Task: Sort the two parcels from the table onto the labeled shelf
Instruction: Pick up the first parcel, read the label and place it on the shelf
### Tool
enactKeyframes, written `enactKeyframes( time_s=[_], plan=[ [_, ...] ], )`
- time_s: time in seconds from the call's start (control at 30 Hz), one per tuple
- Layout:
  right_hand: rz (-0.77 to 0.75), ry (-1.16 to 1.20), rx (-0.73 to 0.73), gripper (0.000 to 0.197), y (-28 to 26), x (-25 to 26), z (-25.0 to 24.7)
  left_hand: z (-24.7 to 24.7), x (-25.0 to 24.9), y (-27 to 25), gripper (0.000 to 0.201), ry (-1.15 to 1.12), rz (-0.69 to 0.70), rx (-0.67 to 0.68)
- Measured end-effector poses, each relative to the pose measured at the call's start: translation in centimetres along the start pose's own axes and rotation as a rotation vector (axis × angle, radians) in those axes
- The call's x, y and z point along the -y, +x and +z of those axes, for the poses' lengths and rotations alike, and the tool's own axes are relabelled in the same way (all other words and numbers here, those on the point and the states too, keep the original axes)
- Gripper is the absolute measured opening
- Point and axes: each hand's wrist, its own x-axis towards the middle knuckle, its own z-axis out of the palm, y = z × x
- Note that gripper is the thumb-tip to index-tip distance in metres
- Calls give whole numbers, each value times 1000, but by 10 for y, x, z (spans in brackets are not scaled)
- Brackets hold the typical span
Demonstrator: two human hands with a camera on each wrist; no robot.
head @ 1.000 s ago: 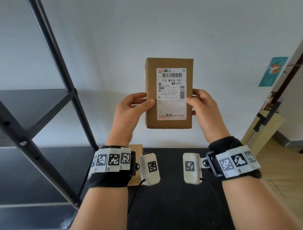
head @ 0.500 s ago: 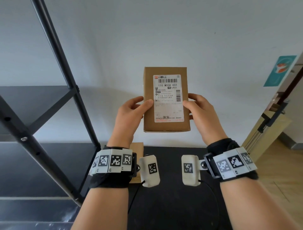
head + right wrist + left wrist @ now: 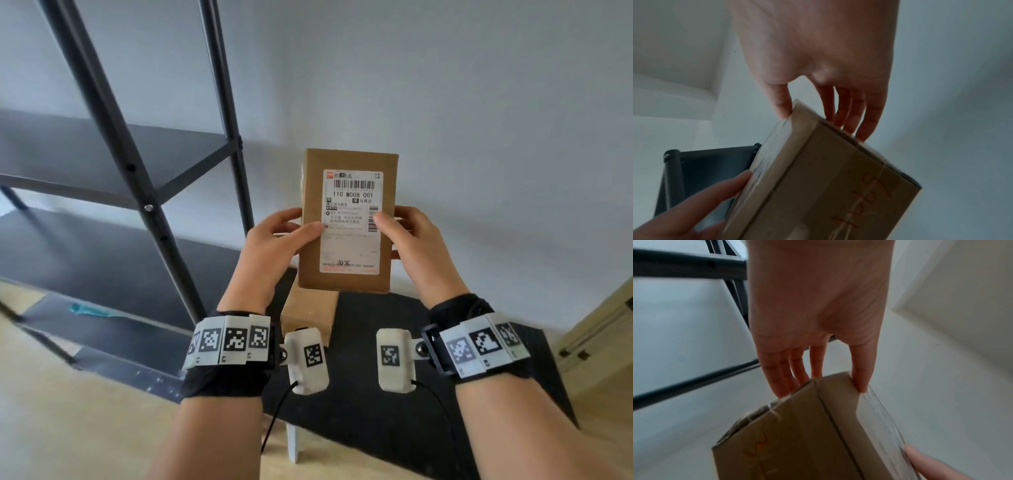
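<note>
I hold a brown cardboard parcel (image 3: pixel 347 222) upright in the air, its white shipping label facing me. My left hand (image 3: pixel 274 240) pinches its left edge, thumb on the front and fingers behind. My right hand (image 3: pixel 411 236) pinches its right edge the same way. The left wrist view shows the parcel (image 3: pixel 797 434) with the thumb on its label side. In the right wrist view the parcel (image 3: pixel 828 178) shows orange handwriting on its underside. A second brown parcel (image 3: pixel 308 315) lies on the black table (image 3: pixel 394 411), partly hidden behind my left wrist.
A black metal shelf rack (image 3: pixel 137 171) stands to the left, with flat boards at several heights and slanted posts close to my left hand. A teal label (image 3: pixel 89 310) lies on a low board. A white wall is behind; wooden floor lies below.
The view has swung left and down, so the shelf rack fills more of the picture. The parcel sits lower and closer to the table, still held by both hands.
</note>
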Motion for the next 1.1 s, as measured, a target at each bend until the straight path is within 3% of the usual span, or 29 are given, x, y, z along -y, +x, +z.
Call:
enactKeyframes(
  time_s=[0.27, 0.53, 0.67, 0.8, 0.97, 1.1],
  plan=[
    [-18, 10, 104, 42, -27, 17, 63, -76, 11, -40, 49, -30, -5, -90],
    [3, 78, 143, 50, -96, 49, 165, -179, 36, -102, 46, -92, -42, -222],
    [6, 122, 241, 42, -147, 72, 229, -254, 48, -142, 33, -108, -78, -262],
    [2, 175, 329, 32, -193, 94, 294, -327, 61, -181, 34, -116, -119, -330],
    [-29, 162, 451, 3, -230, 115, 364, -402, 67, -213, 33, -143, -148, -408],
    [-69, 139, 528, 7, -236, 134, 413, -450, 74, -221, 37, -109, -140, -478]
  ],
)
